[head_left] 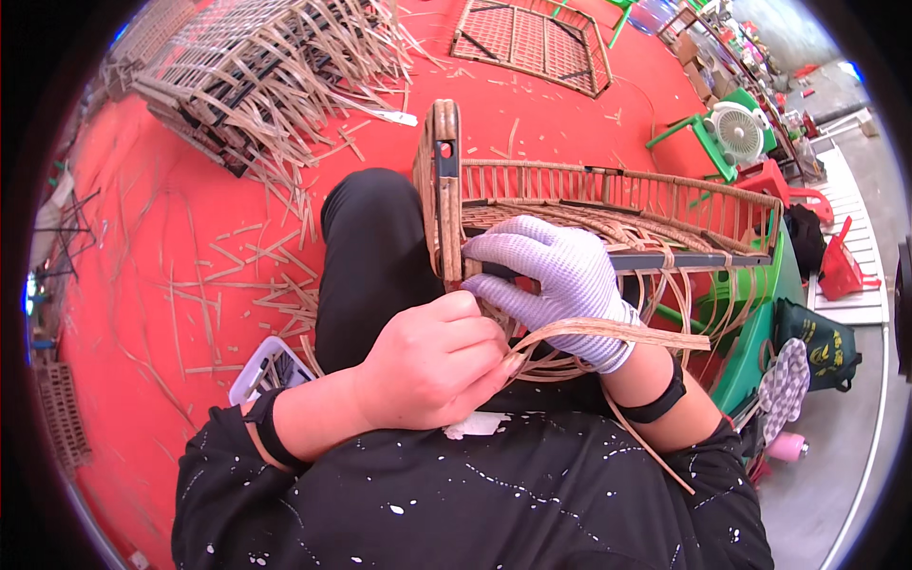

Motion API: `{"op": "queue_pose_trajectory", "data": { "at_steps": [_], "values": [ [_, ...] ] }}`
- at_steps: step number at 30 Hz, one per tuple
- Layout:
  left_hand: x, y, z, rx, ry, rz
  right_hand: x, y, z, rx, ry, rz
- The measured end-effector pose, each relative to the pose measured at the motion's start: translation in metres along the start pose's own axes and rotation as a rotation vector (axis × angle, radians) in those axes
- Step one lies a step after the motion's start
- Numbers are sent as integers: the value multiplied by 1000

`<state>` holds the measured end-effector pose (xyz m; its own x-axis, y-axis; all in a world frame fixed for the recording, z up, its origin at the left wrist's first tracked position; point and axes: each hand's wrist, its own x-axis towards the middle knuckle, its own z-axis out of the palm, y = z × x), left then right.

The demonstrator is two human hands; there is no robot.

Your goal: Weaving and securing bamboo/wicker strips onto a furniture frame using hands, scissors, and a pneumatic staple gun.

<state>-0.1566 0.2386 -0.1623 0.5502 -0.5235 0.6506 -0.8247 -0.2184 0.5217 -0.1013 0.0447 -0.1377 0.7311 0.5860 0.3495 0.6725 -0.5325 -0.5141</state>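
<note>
A wicker frame (608, 180) with dark metal bars and loose strips hanging below lies across my lap, its upright end post (444, 204) standing near the middle. My left hand (432, 366), bare, is closed at the foot of this post. A flat tan rattan strip (617, 329) comes out of its curled fingers and arcs to the right over my right wrist. My right hand (556, 275), in a pale lilac knitted glove, grips the frame's corner beside the post, thumb and forefinger against it. The fingertips of both hands nearly meet; what lies between them is hidden.
Cut strips (256, 275) litter the red floor at left, near a pale plastic bin (271, 370). Stacked woven frames (256, 76) with loose ends stand far left. Another frame panel (532, 47) lies at the back. A white fan (737, 131) sits on a green chair (703, 142) at right.
</note>
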Motion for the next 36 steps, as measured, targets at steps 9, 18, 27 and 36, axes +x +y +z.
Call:
{"op": "queue_pose_trajectory", "data": {
  "at_steps": [9, 18, 27, 36],
  "values": [
    [-4, 2, 0, 105, -74, 21, -12, 13, -40, -182, -8, -129],
    [19, -3, 6, 128, -214, 148, -29, 36, -24, -204, -3, -160],
    [74, -31, -29, 395, 7, 133, -27, 35, -20, -182, 15, -173],
    [91, -53, -40, 688, -217, -196, -27, 28, -20, -244, 70, -147]
  ]
}}
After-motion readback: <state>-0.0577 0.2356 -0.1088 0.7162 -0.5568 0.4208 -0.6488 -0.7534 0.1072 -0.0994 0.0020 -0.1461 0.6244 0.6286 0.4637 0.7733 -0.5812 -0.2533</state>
